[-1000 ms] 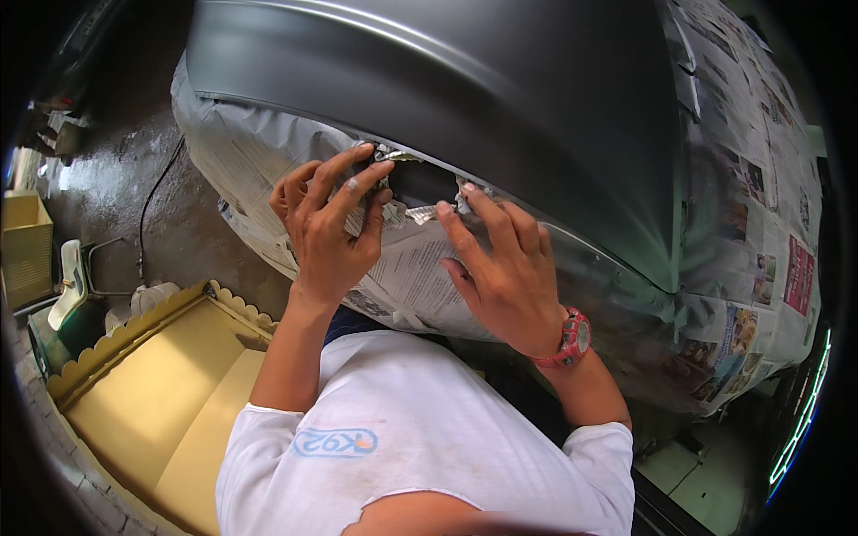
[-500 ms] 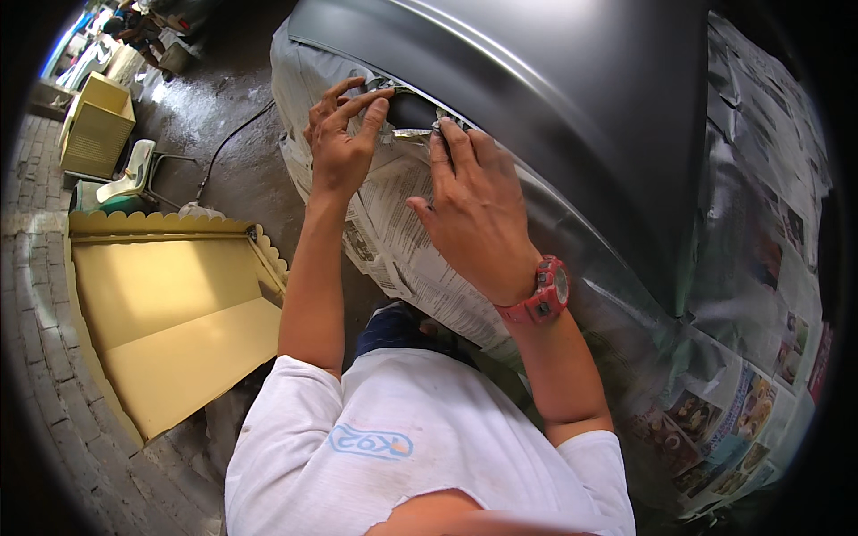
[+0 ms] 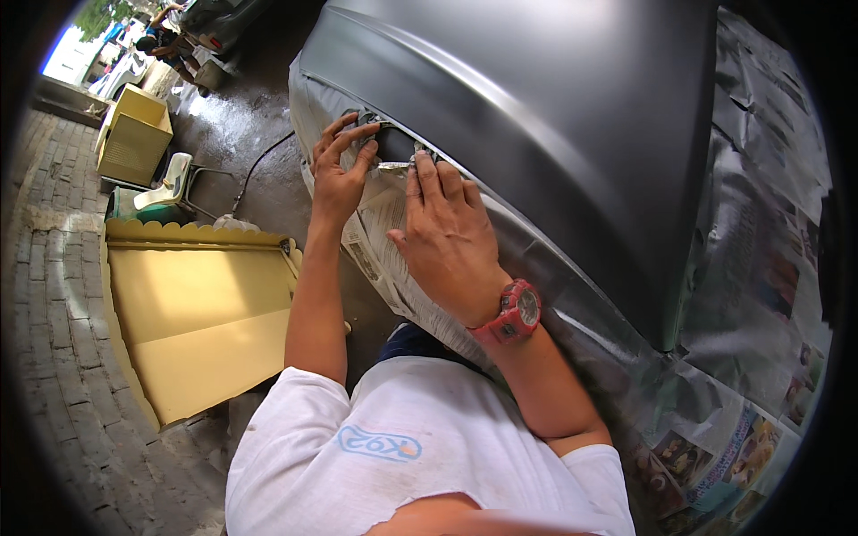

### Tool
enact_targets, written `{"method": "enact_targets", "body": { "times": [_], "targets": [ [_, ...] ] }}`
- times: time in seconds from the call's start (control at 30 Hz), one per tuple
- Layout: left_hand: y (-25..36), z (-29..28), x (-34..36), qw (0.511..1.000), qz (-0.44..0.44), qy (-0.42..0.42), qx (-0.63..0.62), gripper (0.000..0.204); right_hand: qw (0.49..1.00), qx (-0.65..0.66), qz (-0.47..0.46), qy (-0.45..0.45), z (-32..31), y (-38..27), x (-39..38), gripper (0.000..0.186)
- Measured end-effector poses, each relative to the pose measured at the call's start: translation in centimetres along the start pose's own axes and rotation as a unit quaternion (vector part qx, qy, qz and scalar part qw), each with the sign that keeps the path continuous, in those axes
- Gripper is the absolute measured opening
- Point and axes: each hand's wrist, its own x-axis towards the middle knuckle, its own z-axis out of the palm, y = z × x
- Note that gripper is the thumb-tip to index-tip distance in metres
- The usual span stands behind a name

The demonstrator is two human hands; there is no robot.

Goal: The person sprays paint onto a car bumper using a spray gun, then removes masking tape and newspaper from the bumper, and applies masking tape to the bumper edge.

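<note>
A large dark grey, smooth car hood (image 3: pixel 536 116) fills the upper middle. Along its left edge runs masking newspaper (image 3: pixel 384 219), with a dark gap (image 3: pixel 395 146) between paper and panel. My left hand (image 3: pixel 340 174) is at the far end of this gap, fingers spread and bent over the paper's edge, thumb apart from the forefinger. My right hand (image 3: pixel 451 237) lies over the paper at the near side, its fingers stretched out and their tips touching the crumpled edge by the gap. Its thumb sticks out to the left. A red watch (image 3: pixel 518 313) is on my right wrist.
More printed paper and grey-sprayed sheeting (image 3: pixel 751 223) cover the right side. At left stand a yellow open box-like piece (image 3: pixel 206 348), a white chair (image 3: pixel 165 183) and a yellow cabinet (image 3: pixel 134 143). A dark hose (image 3: pixel 259 170) crosses the wet floor. Another person (image 3: pixel 170 49) is far off.
The whole view has shifted, so the scene sits lower and further right. My right hand has moved a little closer to my left; both stay at the gap.
</note>
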Motion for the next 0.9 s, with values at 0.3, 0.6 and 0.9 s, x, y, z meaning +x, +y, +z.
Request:
{"method": "enact_targets", "body": {
  "times": [0.3,0.6,0.9],
  "targets": [
    [0.3,-0.1,-0.2,0.998,-0.02,-0.01,-0.055,0.027,1.0,-0.01,-0.006,-0.003,0.3,0.2,0.1,0.085],
    [0.2,-0.6,0.2,0.999,0.012,-0.025,-0.016,0.027,1.0,-0.018,-0.013,-0.001,0.3,0.3,-0.1,0.086],
    [0.5,-1.6,0.8,0.991,0.106,-0.035,0.071,0.035,0.999,0.04,0.011,0.001,-0.7,-0.1,0.5,0.078]
  ]
}}
